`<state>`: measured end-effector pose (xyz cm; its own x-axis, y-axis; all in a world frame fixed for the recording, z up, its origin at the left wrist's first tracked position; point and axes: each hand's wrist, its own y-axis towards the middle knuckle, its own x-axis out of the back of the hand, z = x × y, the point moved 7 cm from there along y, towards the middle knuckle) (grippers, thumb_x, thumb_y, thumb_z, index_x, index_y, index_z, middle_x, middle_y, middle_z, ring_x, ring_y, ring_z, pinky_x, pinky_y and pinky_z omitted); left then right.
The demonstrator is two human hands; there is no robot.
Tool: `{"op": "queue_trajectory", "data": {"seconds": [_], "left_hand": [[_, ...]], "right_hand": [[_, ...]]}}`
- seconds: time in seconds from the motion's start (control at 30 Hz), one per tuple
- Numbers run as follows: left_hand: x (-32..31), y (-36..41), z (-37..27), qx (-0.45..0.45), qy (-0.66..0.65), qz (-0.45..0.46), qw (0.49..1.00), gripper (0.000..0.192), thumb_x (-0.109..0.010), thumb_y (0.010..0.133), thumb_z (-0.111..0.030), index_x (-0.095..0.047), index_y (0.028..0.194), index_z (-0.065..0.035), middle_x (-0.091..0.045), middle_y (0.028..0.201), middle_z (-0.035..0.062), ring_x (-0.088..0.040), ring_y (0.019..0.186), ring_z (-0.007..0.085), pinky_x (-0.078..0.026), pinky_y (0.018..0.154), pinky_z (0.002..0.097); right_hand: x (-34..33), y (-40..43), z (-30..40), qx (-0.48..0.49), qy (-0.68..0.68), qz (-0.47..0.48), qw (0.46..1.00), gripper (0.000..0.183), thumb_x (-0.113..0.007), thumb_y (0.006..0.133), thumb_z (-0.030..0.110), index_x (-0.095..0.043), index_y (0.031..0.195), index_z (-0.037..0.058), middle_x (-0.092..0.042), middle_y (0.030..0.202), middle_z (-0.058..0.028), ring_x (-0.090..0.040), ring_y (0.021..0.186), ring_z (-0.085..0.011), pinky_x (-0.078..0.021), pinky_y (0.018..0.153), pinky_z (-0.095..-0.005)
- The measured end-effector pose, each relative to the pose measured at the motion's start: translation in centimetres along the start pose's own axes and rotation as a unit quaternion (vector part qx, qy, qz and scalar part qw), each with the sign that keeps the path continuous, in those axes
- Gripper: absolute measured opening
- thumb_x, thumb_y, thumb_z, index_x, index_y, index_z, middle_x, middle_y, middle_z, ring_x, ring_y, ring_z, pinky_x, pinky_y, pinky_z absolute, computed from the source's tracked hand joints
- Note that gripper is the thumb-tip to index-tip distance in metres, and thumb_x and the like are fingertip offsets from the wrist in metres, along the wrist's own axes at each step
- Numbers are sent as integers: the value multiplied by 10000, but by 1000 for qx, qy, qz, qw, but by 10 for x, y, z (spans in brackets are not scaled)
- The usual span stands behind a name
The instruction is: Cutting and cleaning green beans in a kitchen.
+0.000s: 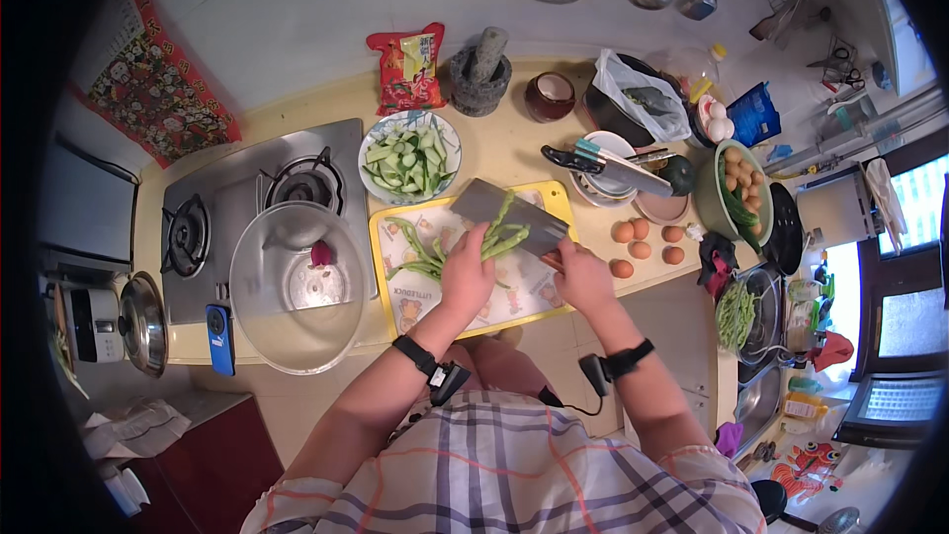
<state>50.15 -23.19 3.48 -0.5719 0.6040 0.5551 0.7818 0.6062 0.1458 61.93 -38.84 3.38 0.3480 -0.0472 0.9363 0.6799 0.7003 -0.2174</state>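
My left hand grips a bunch of green beans over a yellow-rimmed cutting board printed with cartoon figures. Some bean ends stick out past the fingers towards the blade. My right hand is closed around the wooden handle of a cleaver. Its broad blade reaches up and left across the board, behind the bean tips. Whether the edge touches the beans or the board, I cannot tell. Just beyond the board stands a patterned bowl of cut cucumber.
Left of the board, a large clear basin overhangs the counter edge beside a blue phone and the gas stove. Several brown eggs lie loose at right. Knives rest across stacked bowls. A stone mortar stands at the back.
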Motion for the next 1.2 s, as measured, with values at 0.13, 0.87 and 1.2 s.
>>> {"op": "queue_trajectory", "data": {"seconds": [0.13,0.87,1.2], "left_hand": [[-10,4,6,4,99,-8,995,490,-555,731,-30,-479,1206,-124,-555,1026,148,-548,928,351,-477,749,427],[-77,15,31,124,451,95,879,705,-605,767,-530,-430,1242,-39,-490,1222,165,-483,1066,284,-354,895,460],[-71,3,41,126,457,99,875,491,-549,837,-453,-473,1148,-79,-535,1071,103,-501,984,263,-373,815,423]], "right_hand": [[50,-25,-28,-32,50,-26,998,302,-556,721,102,-457,996,22,-624,819,-210,-614,775,-379,-488,691,-468],[57,-32,-59,96,195,-12,976,245,-556,826,137,-524,1028,3,-597,681,-160,-601,647,-339,-462,589,-401],[-1,-35,-23,111,86,51,989,298,-497,858,156,-418,1122,41,-608,747,-205,-606,677,-389,-491,605,-481]]}}
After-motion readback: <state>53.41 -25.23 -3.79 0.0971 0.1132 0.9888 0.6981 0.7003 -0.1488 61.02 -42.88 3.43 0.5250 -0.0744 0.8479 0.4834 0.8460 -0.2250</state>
